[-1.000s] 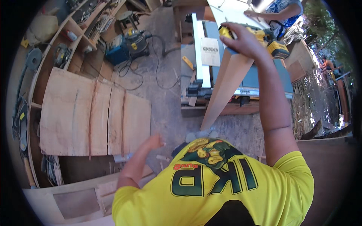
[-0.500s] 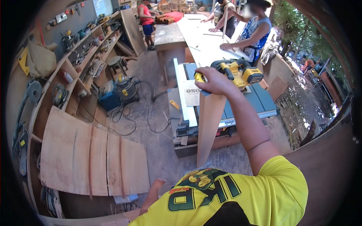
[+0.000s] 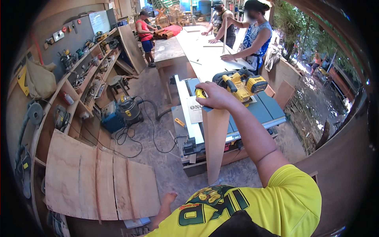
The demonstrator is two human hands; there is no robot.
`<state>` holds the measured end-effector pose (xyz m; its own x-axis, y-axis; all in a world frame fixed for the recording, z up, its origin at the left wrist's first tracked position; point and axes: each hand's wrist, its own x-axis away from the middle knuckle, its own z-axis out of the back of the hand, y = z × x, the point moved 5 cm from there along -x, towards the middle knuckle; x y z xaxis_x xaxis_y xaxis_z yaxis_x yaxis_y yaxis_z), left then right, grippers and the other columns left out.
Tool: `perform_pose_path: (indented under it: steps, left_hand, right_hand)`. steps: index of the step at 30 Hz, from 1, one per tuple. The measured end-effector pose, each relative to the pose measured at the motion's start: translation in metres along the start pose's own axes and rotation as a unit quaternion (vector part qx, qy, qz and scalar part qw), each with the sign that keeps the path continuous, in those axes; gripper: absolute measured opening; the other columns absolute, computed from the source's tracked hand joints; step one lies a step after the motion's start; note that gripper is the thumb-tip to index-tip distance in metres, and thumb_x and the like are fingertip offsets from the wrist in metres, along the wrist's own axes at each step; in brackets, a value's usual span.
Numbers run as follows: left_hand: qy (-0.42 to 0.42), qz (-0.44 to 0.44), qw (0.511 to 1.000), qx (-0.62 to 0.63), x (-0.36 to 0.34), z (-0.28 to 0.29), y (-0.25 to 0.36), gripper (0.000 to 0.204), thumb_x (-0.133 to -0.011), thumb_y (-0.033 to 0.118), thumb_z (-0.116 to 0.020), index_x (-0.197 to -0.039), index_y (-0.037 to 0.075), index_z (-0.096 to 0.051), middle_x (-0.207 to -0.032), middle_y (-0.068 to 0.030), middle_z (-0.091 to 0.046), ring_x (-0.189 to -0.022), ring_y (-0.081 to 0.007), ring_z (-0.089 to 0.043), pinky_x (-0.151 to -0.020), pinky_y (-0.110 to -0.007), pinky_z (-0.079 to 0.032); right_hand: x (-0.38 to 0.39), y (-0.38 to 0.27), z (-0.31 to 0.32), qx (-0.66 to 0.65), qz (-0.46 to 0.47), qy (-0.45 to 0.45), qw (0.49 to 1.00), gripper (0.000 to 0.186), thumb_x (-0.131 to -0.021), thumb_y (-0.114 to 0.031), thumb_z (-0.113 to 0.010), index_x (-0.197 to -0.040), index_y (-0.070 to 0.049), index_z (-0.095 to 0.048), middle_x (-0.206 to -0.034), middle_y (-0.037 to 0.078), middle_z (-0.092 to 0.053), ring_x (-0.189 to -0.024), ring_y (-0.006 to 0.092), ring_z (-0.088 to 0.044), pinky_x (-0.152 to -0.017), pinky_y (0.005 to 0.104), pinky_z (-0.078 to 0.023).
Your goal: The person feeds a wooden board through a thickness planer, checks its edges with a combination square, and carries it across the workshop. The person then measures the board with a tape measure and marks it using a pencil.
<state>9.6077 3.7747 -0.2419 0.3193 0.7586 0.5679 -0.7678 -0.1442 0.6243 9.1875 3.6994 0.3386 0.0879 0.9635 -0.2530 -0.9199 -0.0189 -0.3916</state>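
My right hand [image 3: 214, 96] is closed around a yellow tape measure [image 3: 201, 93], its palm over the top end of a tall pale wooden board [image 3: 216, 142]. The board stands upright in front of a table saw [image 3: 260, 108] with a blue-grey top. A yellow-and-black cordless circular saw [image 3: 240, 89] sits on that top, just beyond my right hand. Under the tape measure lies a flat piece with dark lettering [image 3: 192, 113]. My left hand [image 3: 169, 196] hangs low beside my body, close to a curved wooden panel [image 3: 138, 183]; its fingers are too small to make out.
Left of the table saw, a shop vacuum [image 3: 131, 112] and loose cables lie on the floor. Tool shelves [image 3: 75, 102] line the left wall. Two people stand at a long white worktop [image 3: 187, 49] ahead; another person [image 3: 145, 33] works farther left. A stool [image 3: 118, 83] stands near the shelves.
The whole view has shifted a little, showing more of the far end of the workshop. My right hand stays on the board with the tape measure; my left hand remains low.
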Motion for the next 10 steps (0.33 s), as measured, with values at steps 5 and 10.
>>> perform_pose_path:
  steps: [5,10]
  left_hand:
    - [-0.013,0.086,0.996,-0.013,0.016,-0.013,-0.022,0.039,-0.083,0.036,-0.067,-0.107,0.005,-0.069,-0.105,-0.0153,-0.069,-0.100,-0.0268,-0.065,-0.087,-0.037,-0.048]
    - [-0.073,0.022,0.995,-0.062,0.043,-0.001,0.019,0.041,-0.085,0.040,-0.063,-0.109,0.007,-0.069,-0.108,-0.0184,-0.067,-0.107,-0.0272,-0.062,-0.095,-0.040,-0.045]
  right_hand:
    - [-0.002,0.001,-0.001,0.000,0.000,-0.006,1.000,0.056,-0.082,-0.037,-0.062,-0.129,-0.006,-0.052,-0.122,0.020,-0.055,-0.117,0.0335,-0.051,-0.100,0.0388,-0.041]
    - [0.000,0.005,-0.003,0.004,-0.006,-0.009,1.000,0.058,-0.083,-0.038,-0.062,-0.130,-0.007,-0.050,-0.124,0.020,-0.054,-0.118,0.0328,-0.050,-0.101,0.0389,-0.040]
